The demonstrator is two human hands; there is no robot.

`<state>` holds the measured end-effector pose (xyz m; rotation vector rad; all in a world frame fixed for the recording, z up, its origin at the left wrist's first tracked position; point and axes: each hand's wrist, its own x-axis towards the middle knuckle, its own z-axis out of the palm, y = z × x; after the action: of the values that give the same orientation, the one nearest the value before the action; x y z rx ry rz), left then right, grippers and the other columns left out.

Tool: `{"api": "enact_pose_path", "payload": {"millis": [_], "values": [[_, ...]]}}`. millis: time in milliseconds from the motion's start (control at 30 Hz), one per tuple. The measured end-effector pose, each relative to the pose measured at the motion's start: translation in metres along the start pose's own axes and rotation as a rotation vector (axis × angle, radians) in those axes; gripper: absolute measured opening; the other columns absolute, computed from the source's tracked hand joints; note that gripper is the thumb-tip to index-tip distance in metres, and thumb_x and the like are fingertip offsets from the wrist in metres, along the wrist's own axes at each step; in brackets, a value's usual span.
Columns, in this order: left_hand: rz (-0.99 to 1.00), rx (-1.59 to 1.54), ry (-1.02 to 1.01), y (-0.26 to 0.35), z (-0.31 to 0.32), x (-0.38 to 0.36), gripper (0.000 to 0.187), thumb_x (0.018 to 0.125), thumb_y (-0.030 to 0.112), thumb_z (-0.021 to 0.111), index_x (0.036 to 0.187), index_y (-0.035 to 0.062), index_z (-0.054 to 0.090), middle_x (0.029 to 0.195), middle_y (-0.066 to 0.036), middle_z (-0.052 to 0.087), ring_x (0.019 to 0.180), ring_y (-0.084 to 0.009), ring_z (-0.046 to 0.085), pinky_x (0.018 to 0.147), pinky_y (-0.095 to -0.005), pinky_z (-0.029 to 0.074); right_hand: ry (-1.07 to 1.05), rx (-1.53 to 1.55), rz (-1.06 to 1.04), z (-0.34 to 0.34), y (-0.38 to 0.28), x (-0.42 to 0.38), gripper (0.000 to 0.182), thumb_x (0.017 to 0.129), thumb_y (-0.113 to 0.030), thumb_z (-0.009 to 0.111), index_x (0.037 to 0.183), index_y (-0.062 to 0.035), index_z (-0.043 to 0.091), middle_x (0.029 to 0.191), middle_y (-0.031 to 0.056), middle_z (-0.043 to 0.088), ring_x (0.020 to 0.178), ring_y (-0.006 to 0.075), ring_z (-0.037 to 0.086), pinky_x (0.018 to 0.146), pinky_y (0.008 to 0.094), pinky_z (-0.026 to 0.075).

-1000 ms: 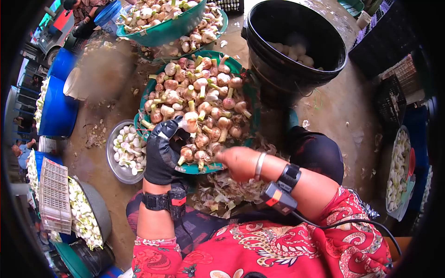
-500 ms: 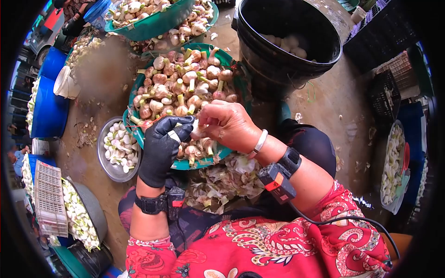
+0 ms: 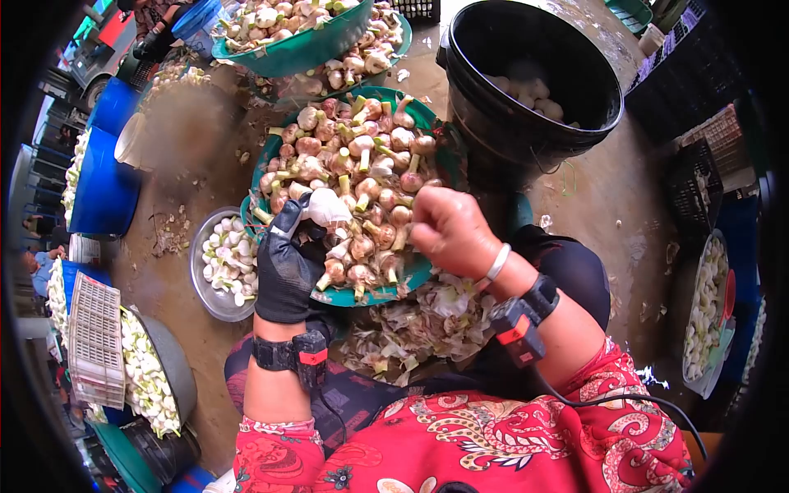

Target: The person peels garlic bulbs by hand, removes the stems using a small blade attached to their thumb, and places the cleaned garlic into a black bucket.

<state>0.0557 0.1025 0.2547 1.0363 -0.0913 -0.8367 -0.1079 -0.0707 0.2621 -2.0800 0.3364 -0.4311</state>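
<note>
The bare right hand [image 3: 456,232] has pulled away from the black-gloved left hand [image 3: 286,275] — now they are apart. The left holds a round white garlic bulb [image 3: 327,209] over the wide green plastic tub [image 3: 353,299]. The right curls up — no telling if it holds anything.

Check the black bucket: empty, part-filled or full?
Part-filled. In the black bucket, pale bulbs lie well below the rim, with bare inner wall above them. Pile depth: cannot tell.
</note>
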Motion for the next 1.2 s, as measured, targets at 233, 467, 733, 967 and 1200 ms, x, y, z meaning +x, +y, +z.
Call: {"api": "enact_pose_path", "payload": {"millis": [233,467,733,967,1200], "values": [[0.128,0.311,-0.195,-0.017,0.032,-0.016,0.025,0.090,0.005,0.052,0.114,-0.0031,0.057,0.102,-0.010,0.063,0.081,-0.0188,0.064,0.073,-0.0319,0.054,-0.042,0.908,0.508,0.015,-0.008,0.004,0.044,0.085,-0.014,0.068,0.121,-0.0058,0.042,0.085,0.0027,0.059,0.064,0.0059,0.053,0.054,0.0203,0.044],[-0.020,0.211,-0.194,-0.014,0.028,-0.019,0.027,0.091,0.008,0.051,0.115,-0.0028,0.057,0.105,-0.011,0.064,0.082,-0.0188,0.065,0.071,-0.0310,0.055,-0.088,1.220,0.377,0.014,-0.012,0.009,0.030,0.083,-0.007,0.059,0.111,-0.0073,0.051,0.077,0.0009,0.056,0.058,0.0075,0.050,0.050,0.0207,0.040],[0.012,0.218,-0.137,-0.008,0.020,-0.016,0.026,0.094,0.006,0.047,0.116,-0.0031,0.056,0.109,-0.010,0.062,0.088,-0.0153,0.063,0.070,-0.0257,0.054,-0.098,0.851,0.441,-0.004,-0.003,0.010,0.028,0.089,-0.034,0.061,0.092,-0.0067,0.061,0.064,-0.0023,0.052,0.050,0.0065,0.049,0.045,0.0216,0.041],[-0.065,0.308,-0.270,-0.013,0.024,-0.018,0.026,0.092,0.008,0.051,0.114,-0.0041,0.056,0.102,-0.008,0.064,0.084,-0.0164,0.064,0.069,-0.0275,0.055,-0.114,0.775,0.431,0.009,-0.018,0.005,0.031,0.091,-0.035,0.059,0.088,-0.0043,0.065,0.065,-0.0011,0.055,0.052,0.0063,0.050,0.047,0.0224,0.042],[0.044,0.266,-0.216,-0.021,0.013,-0.020,0.025,0.094,0.003,0.047,0.118,-0.0011,0.056,0.104,-0.006,0.063,0.086,-0.0090,0.059,0.066,-0.0220,0.051,0.007,1.538,0.258,-0.006,-0.016,0.023,0.019,0.089,-0.020,0.056,0.077,-0.0062,0.056,0.061,0.0035,0.055,0.047,0.0120,0.051,0.043,0.0247,0.040]]}}
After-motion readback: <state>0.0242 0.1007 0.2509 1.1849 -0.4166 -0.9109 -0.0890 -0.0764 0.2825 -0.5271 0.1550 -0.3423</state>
